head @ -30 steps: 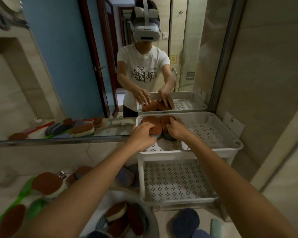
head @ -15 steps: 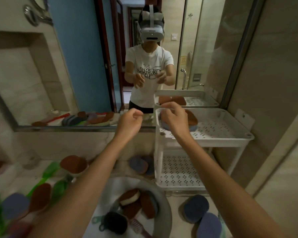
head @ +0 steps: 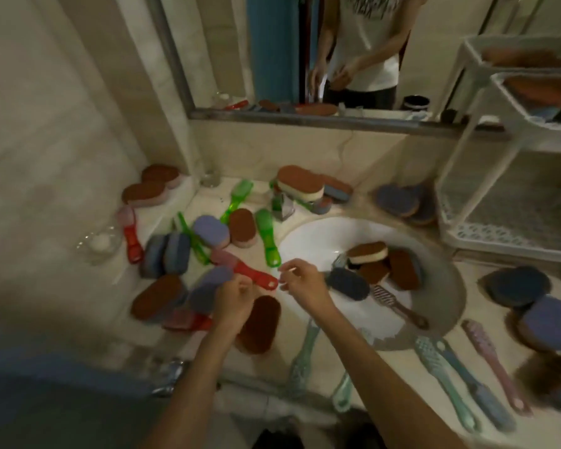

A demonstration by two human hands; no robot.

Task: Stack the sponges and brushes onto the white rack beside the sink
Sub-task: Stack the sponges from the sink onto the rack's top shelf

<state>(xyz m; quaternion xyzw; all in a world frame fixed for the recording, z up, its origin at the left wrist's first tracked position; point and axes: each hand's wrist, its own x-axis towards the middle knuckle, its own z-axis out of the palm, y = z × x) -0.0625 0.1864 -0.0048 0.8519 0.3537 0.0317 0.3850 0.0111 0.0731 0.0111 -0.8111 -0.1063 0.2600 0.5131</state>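
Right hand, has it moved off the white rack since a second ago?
Yes. The right hand has left the top tray of the white rack and is now lower and to its left, over the left rim of the sink.

Single view, head-worn, wide-angle. Looks forward and steeply down on counter (head: 399,384) and sink (head: 308,241) from close above. Forearms enter from bottom edge; left hand (head: 237,296) and right hand (head: 302,283) sit near frame centre. Mirror (head: 272,43) spans top edge, faces camera, returns torso only. White rack (head: 499,236) cut by right edge. Frame blurred throughout.
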